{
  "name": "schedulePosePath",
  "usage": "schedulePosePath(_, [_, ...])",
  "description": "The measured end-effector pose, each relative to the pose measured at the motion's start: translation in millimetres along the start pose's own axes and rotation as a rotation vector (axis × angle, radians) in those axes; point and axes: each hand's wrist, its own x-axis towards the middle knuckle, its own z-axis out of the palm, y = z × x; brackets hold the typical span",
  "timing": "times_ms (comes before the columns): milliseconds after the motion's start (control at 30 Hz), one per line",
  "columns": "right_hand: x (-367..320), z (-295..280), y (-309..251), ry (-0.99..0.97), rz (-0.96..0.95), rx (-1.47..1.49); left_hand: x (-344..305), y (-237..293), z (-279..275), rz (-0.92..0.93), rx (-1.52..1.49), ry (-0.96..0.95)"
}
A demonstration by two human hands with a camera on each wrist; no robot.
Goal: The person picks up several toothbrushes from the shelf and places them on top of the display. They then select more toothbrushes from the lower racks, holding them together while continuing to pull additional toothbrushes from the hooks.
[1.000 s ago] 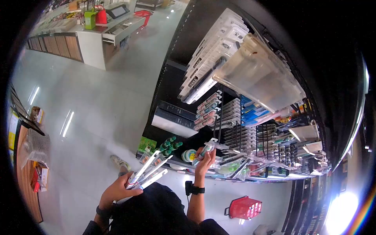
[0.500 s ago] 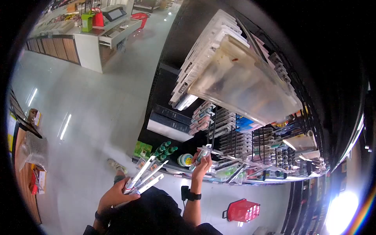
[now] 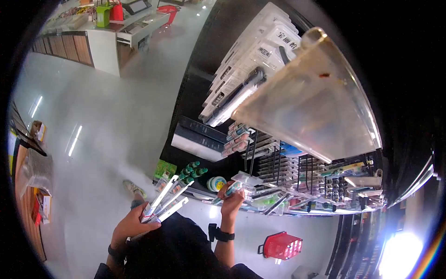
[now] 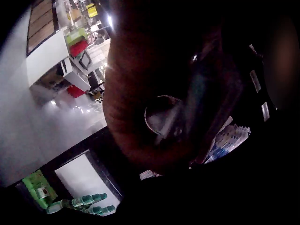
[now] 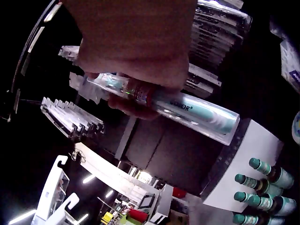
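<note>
In the head view my left hand (image 3: 129,227) grips several flat packs (image 3: 163,204) with white hook-ended edges, fanned out in front of my body. My right hand (image 3: 232,204) holds a clear tube-shaped pack (image 5: 201,115) with a teal item and dark lettering inside. Its fingers wrap round the pack's middle in the right wrist view, and one long end sticks out. It is beside the front of the shelf, close to a round white tub (image 3: 216,183) with a yellow label. In the left wrist view the left hand (image 4: 133,108) is dark and its packs hardly show.
A rack of hanging packs (image 3: 278,167) fills the right side, under a large clear plastic panel (image 3: 316,97). Green-capped bottles (image 3: 189,171) and a white box (image 3: 197,148) stand on the shelf. A red basket (image 3: 282,245) is on the floor; a counter (image 3: 103,51) stands far left.
The head view has shifted, and the clear panel looms larger. My right hand has moved left and slightly down with the tube-shaped pack. My left hand keeps its grip on the flat packs.
</note>
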Motion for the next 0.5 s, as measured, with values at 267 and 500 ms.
schedulePosePath(267, [-11, 10, -16, -0.025, -0.162, -0.243, 4, -1, -4, 0.007, 0.072, -0.003])
schedulePosePath(500, [-11, 17, -26, 0.047, -0.242, -0.357, 1, 1, -4, -0.015, 0.087, 0.013])
